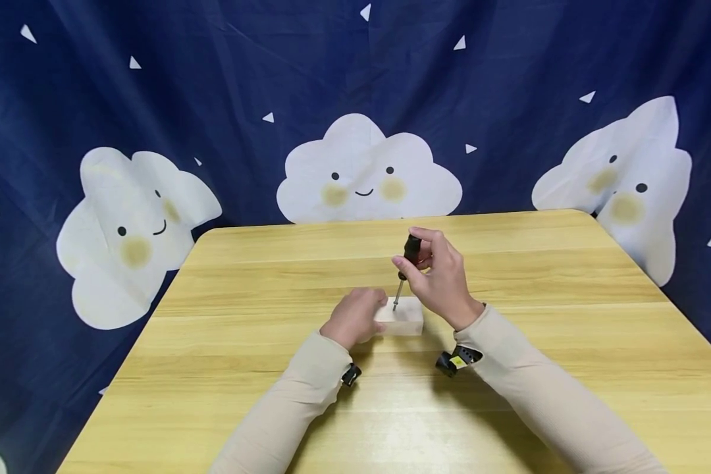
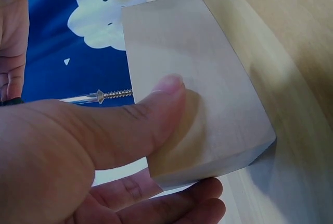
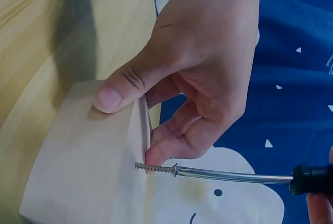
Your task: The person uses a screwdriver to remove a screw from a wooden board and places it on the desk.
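Observation:
A pale wooden block (image 1: 407, 325) lies on the table, and my left hand (image 1: 353, 317) grips its left end, thumb on the near side face. From the block's top rises a silver countersunk screw (image 3: 156, 168), much of its thread showing above the wood. The shaft of a black-handled screwdriver (image 1: 412, 248) meets the screw head, almost in line with it in the right wrist view. My right hand (image 1: 444, 280) holds the handle between thumb and fingers, above the block. In the left wrist view, the thumb (image 2: 151, 117) covers part of the block's face.
The light wood-grain table (image 1: 225, 368) reaches back to a dark blue curtain (image 1: 243, 79) printed with white clouds and triangles. Black wrist cameras sit below both wrists, the right one (image 1: 448, 363) and the left one (image 1: 351, 374) close above the tabletop.

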The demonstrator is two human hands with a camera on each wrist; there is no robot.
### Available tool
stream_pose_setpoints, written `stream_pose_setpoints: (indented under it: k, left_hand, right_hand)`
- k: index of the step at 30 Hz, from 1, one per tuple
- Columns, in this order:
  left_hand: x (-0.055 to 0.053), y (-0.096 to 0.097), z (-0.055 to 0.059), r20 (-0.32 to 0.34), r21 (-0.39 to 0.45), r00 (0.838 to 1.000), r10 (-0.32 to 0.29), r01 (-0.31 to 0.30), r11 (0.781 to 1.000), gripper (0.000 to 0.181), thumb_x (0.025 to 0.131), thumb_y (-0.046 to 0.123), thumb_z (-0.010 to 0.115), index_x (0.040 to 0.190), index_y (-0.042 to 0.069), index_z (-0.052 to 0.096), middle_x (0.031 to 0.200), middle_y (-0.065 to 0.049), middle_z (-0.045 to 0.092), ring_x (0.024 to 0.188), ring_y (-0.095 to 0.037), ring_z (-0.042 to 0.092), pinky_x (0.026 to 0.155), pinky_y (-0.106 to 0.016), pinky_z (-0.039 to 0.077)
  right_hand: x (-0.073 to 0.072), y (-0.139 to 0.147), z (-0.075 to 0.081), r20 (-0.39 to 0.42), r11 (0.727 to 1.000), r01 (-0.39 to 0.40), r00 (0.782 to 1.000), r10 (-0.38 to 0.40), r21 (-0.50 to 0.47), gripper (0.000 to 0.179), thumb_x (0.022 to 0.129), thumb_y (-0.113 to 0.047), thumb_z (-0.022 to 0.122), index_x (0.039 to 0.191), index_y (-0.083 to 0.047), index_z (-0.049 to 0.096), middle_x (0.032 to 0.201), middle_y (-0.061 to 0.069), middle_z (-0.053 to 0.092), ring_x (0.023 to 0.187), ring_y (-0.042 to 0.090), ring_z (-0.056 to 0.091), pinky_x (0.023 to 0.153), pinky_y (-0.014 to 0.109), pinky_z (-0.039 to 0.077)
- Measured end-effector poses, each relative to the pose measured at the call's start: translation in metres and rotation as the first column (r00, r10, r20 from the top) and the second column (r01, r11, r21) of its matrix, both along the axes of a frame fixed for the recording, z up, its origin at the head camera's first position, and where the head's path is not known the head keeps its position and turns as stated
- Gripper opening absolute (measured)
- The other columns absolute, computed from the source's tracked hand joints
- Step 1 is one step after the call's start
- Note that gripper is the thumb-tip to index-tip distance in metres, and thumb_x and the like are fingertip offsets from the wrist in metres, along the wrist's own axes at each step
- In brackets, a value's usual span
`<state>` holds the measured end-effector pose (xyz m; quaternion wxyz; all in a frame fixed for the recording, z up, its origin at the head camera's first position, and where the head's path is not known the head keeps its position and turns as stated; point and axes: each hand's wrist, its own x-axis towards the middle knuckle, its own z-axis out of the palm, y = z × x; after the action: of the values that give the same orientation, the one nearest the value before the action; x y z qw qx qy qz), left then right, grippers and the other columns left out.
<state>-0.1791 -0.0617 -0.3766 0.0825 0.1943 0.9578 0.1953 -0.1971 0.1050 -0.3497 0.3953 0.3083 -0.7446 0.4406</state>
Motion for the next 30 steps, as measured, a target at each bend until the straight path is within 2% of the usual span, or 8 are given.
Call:
stream_pose_setpoints:
  k: [4,11,17,22,30]
  left_hand:
    - [-0.001,0.0006,-0.0006,-0.007,-0.008,1.0,-0.003,0.003,1.0,0.047,0.074,0.012,0.085,0.116,0.005,0.065,0.117,-0.009,0.066,0.109,-0.025,0.061,0.094,-0.036,0.049]
    - [-0.0009,0.001,-0.0005,-0.008,-0.012,1.0,0.0,0.0,1.0,0.046,0.074,0.012,0.085,0.115,0.005,0.065,0.115,-0.009,0.066,0.108,-0.025,0.061,0.092,-0.037,0.05]
    - [-0.0008,-0.0001,-0.0011,-0.011,-0.018,1.0,-0.001,0.001,1.0,0.046,0.075,0.012,0.084,0.116,0.005,0.065,0.116,-0.01,0.066,0.108,-0.026,0.061,0.092,-0.037,0.05]
    - [0.0,-0.0003,-0.0011,-0.023,-0.022,1.0,-0.005,0.004,1.0,0.047,0.074,0.012,0.084,0.116,0.005,0.065,0.117,-0.01,0.066,0.107,-0.027,0.061,0.093,-0.037,0.05]
    - [0.0003,0.0006,-0.0027,-0.011,-0.004,1.0,0.004,-0.004,1.0,0.048,0.073,0.011,0.085,0.117,0.005,0.065,0.117,-0.011,0.066,0.107,-0.027,0.061,0.093,-0.038,0.049]
  right_hand:
    - [0.001,0.0011,0.0009,-0.005,1.0,-0.016,1.0,0.016,0.018,0.052,0.073,0.009,0.079,0.116,0.006,0.05,0.073,0.016,0.061,0.058,0.023,0.063,0.049,0.03,0.055]
    - [0.0023,0.0041,0.0,0.0,0.997,-0.071,0.997,0.071,0.026,0.052,0.075,0.013,0.075,0.118,0.008,0.047,0.082,0.019,0.061,0.067,0.027,0.065,0.053,0.032,0.057]
    - [0.0013,0.0057,-0.0006,0.006,1.0,-0.021,1.0,0.021,-0.01,0.062,0.065,0.008,0.086,0.116,0.008,0.051,0.088,0.02,0.055,0.069,0.028,0.063,0.054,0.032,0.057]
    - [0.0013,0.0044,0.0022,0.011,0.998,-0.009,1.0,0.01,-0.056,0.052,0.068,0.008,0.084,0.109,0.01,0.053,0.088,0.02,0.055,0.067,0.026,0.063,0.056,0.026,0.057]
    - [0.0023,0.0043,0.0023,0.054,0.994,-0.065,0.996,0.07,-0.083,0.045,0.071,0.013,0.079,0.109,0.009,0.055,0.091,0.019,0.06,0.07,0.029,0.065,0.058,0.031,0.058]
